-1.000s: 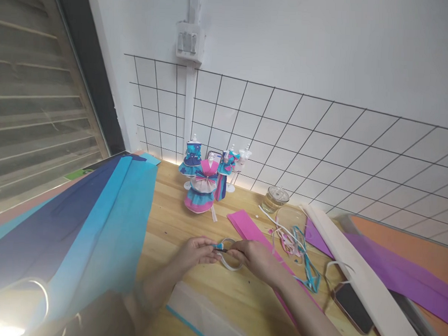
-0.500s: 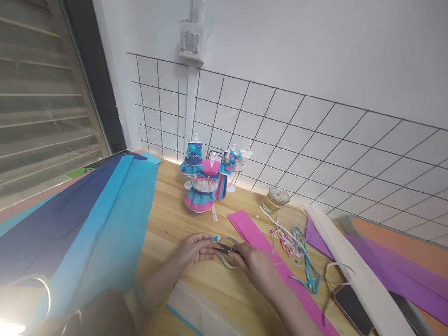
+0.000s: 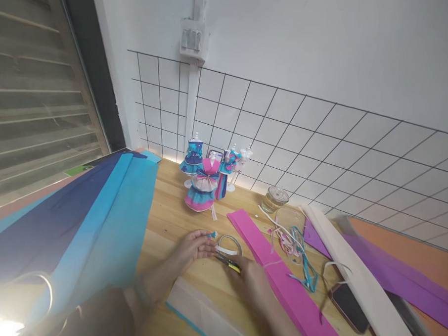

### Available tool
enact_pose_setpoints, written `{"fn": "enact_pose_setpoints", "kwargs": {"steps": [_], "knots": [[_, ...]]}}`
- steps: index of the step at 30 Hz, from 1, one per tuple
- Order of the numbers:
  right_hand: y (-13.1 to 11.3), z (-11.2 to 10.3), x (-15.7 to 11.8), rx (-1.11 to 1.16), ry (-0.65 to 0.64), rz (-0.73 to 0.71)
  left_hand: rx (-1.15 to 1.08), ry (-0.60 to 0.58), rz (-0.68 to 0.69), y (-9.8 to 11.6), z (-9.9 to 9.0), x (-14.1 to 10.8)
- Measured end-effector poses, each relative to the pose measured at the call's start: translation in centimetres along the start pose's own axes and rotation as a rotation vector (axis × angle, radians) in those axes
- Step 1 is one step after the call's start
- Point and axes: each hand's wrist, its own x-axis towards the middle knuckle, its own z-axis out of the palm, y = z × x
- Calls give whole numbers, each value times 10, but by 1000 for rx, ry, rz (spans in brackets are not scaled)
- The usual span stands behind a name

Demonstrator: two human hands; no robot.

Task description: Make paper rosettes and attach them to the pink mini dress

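Note:
Pinched between the thumb and fingers of my left hand (image 3: pixel 194 247) is a small blue piece of paper (image 3: pixel 212 235). A short white strip (image 3: pixel 227 251) stretches right from those fingertips; its attachment is unclear. My right hand (image 3: pixel 251 280) grips scissors (image 3: pixel 229 262) with dark blades and a yellow part, tips pointing left, just below the strip. Around and behind the strip lies a roll of tape (image 3: pixel 239 240) on the wooden table (image 3: pixel 166 205). A folded pale sheet with a blue edge (image 3: pixel 203 306) is in front of my hands.
Mini mannequins in paper dresses (image 3: pixel 201 187) stand at the back. A glass jar (image 3: pixel 274 199), tangled ribbon scraps (image 3: pixel 305 260), a pink paper strip (image 3: pixel 264 256), a pale roll (image 3: pixel 364 273) and a phone (image 3: pixel 349 307) lie right. Blue sheets (image 3: pixel 121 223) cover the left.
My right hand and the scissors have moved down, slightly away from my left fingers, and the yellow part now shows. The white strip has come into sight. My left hand keeps its pinch.

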Motion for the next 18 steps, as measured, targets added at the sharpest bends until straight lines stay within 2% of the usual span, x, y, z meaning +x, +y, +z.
{"fn": "enact_pose_setpoints", "kwargs": {"steps": [3, 9, 13, 18], "knots": [[3, 7, 2, -188, -34, -24, 26, 3, 18, -1, -1, 1], [11, -4, -2, -225, -78, -116, 122, 129, 44, 3, -1, 2], [20, -9, -6, -274, -59, -143, 43, 221, 89, 12, -2, 1], [24, -9, -14, -273, -37, -232, -58, 146, 90, 15, -1, -2]]}}
